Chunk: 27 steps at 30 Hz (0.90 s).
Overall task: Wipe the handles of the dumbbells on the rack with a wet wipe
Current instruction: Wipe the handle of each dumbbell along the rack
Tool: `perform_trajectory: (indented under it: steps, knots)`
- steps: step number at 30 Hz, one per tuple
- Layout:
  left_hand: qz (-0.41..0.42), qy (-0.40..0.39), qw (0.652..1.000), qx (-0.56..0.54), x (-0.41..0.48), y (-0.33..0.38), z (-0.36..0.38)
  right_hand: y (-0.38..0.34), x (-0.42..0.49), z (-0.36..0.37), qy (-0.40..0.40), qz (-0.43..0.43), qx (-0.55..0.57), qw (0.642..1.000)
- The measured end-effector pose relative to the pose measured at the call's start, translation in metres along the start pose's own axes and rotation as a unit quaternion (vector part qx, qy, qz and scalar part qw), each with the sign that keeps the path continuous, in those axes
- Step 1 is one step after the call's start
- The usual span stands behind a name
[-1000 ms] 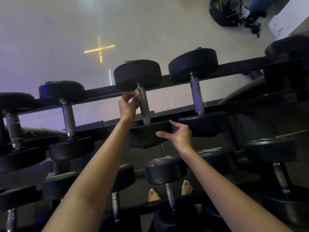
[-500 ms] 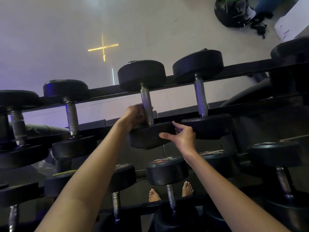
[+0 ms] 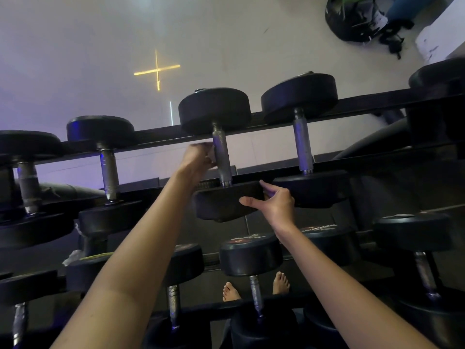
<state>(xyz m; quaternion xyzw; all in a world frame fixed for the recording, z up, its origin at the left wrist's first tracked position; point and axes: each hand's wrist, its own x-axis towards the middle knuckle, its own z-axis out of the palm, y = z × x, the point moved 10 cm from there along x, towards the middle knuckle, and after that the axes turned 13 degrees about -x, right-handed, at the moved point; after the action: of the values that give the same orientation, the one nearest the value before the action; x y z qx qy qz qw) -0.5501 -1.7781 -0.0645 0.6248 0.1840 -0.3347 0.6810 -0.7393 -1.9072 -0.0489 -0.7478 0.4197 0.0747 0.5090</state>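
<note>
Black dumbbells with steel handles lie across the top tier of a dark rack (image 3: pixel 364 100). My left hand (image 3: pixel 197 158) is curled against the left side of the middle dumbbell's knurled handle (image 3: pixel 221 154), with a bit of white wet wipe (image 3: pixel 210 154) showing between the fingers and the steel. My right hand (image 3: pixel 274 201) rests on the near head (image 3: pixel 221 204) of that same dumbbell, thumb along its front face and fingers over its right edge. Most of the wipe is hidden inside my left hand.
Neighbouring dumbbells sit close on both sides, one handle (image 3: pixel 303 144) to the right and one (image 3: pixel 108 170) to the left. Lower tiers hold more dumbbells (image 3: pixel 250 253). My bare feet (image 3: pixel 231 292) show below. A dark bag (image 3: pixel 354 18) lies on the pale floor beyond.
My left hand slid down the handle to its near end, then came back up to the middle. My right hand stayed on the near head.
</note>
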Motion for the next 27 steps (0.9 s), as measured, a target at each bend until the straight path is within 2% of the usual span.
perform_trajectory:
  steps: [2,4,7,12,14,19,24,27]
  knots:
    - [0.050,0.033,0.998,-0.008,0.002,0.013,0.002,0.000,0.001,0.000,0.001,0.001,0.002,1.000]
    - [0.097,0.050,0.990,0.086,-0.010,0.009,-0.002,0.001,0.002,0.000,-0.002,0.003,0.001,1.000]
    - [0.165,0.054,0.957,0.233,-0.039,0.001,-0.006,0.000,0.002,0.000,-0.002,-0.001,0.000,1.000]
    - [0.266,0.094,0.935,0.216,-0.030,0.042,-0.002,0.000,0.002,-0.001,0.001,-0.003,0.002,1.000]
    - [0.284,0.072,0.924,0.246,-0.027,0.047,0.007,0.000,0.003,-0.001,0.003,-0.004,0.003,1.000]
    - [0.272,-0.042,0.889,0.365,-0.047,0.017,0.020,0.002,0.003,-0.001,0.003,-0.001,-0.003,1.000]
    - [0.330,0.033,0.886,0.324,-0.033,0.052,0.024,0.004,0.005,0.001,0.005,-0.001,-0.008,1.000]
    - [0.337,0.041,0.886,0.317,-0.033,0.047,0.021,0.004,0.006,0.000,0.006,0.000,-0.009,1.000]
